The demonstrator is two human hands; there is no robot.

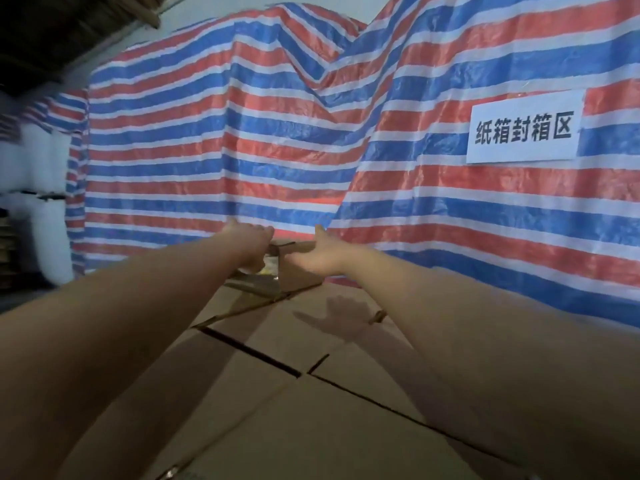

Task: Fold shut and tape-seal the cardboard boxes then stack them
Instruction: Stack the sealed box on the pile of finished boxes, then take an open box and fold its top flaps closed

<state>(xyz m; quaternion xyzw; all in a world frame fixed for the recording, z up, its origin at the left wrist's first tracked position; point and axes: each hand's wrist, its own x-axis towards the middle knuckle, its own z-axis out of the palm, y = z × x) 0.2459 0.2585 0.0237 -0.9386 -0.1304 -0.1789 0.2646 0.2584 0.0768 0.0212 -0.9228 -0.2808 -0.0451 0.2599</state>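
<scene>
Nearest to you, closed cardboard boxes (311, 410) fill the lower part of the view, their brown tops meeting along dark seams. Your two bare forearms stretch forward over them, and a hand's shadow lies on the cardboard under your right arm.

Farther out, a small cardboard box (294, 268) sits on top of those boxes, with a strip of shiny tape (256, 280) across its near side. Your left hand (251, 242) is at the box's left far corner, fingers bent down over the edge; whether it grips the cardboard or only rests there, you cannot tell from this angle. Your right hand (320, 252) lies open against the box's right side, thumb raised and fingers straight along the top flap.

Behind the boxes hangs a red, white and blue striped tarpaulin (242, 133). Pinned to it at far right is a white paper sign (524, 128) with black characters.
</scene>
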